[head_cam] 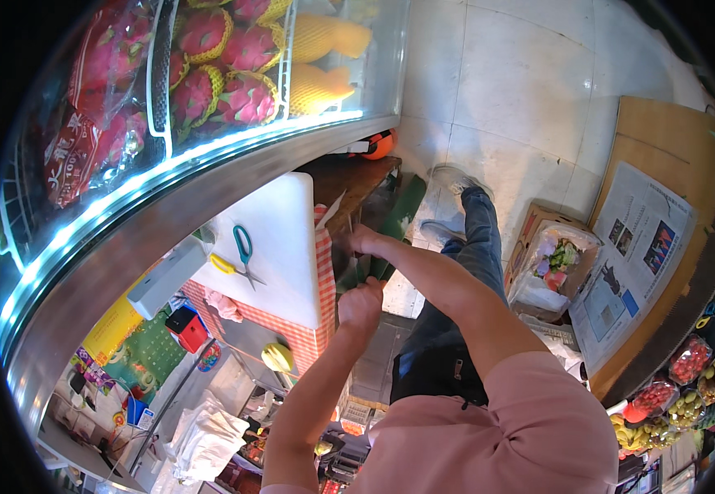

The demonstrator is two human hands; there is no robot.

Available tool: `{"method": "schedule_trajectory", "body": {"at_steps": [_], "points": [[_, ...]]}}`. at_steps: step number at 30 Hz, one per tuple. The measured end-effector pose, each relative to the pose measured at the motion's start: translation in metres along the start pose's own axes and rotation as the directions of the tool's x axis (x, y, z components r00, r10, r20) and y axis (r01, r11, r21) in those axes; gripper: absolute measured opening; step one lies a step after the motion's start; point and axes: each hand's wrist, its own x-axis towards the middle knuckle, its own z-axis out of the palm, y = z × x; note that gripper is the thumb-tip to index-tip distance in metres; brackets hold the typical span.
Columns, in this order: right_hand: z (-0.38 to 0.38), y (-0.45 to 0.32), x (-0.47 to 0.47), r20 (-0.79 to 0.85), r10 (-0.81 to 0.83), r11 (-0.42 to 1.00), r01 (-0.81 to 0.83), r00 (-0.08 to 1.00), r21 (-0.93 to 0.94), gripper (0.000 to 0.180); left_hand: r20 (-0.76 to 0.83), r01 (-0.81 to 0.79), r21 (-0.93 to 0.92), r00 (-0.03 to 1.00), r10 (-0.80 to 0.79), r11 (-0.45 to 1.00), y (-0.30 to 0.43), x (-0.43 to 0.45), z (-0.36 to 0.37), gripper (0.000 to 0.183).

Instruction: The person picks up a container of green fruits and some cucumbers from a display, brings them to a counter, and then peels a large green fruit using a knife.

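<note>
My left hand (359, 305) is closed in a fist beside the checked cloth, and a dark green item (382, 269) emerges from its far side. Just beyond it my right hand (367, 239) is bent inward, its fingers blurred and partly hidden, so what they hold is unclear. A long dark green piece (404, 207) slants down close to that hand; whether it joins the item in my left fist cannot be made out. To the left lies a white cutting board (283, 228) on a red checked tablecloth (326, 284). Scissors (243, 252) with one teal and one yellow handle rest on the board.
A lit display case (228, 148) with netted dragon fruit (252, 99) curves along the upper left. An open carton (555, 265) with plant scraps stands right of my legs, near a large cardboard sheet (660, 136). Packed fruit (654, 395) sits at the far right.
</note>
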Motion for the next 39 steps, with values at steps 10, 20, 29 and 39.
{"method": "schedule_trajectory", "body": {"at_steps": [10,20,29,39], "points": [[-0.033,-0.074,-0.089,0.398,0.155,0.983,-0.181,0.904,0.029,0.037,-0.144,0.055,-0.183,0.986,-0.082,0.982,-0.001,0.007,0.008,0.008],[-0.027,-0.147,-0.078,0.314,-0.341,0.607,0.463,0.886,-0.646,0.028,-0.269,-0.188,-0.445,0.961,0.069,0.876,0.009,-0.037,-0.001,0.040],[-0.015,-0.133,-0.074,0.130,-0.377,0.824,0.396,0.917,-0.406,0.022,0.074,0.196,-0.811,0.969,-0.235,0.551,0.031,-0.113,0.009,0.027],[-0.061,-0.126,0.015,-0.474,-0.491,0.785,0.136,0.731,-0.604,0.023,0.127,0.242,-0.961,0.815,-0.566,0.131,0.011,-0.166,0.039,0.035]]}}
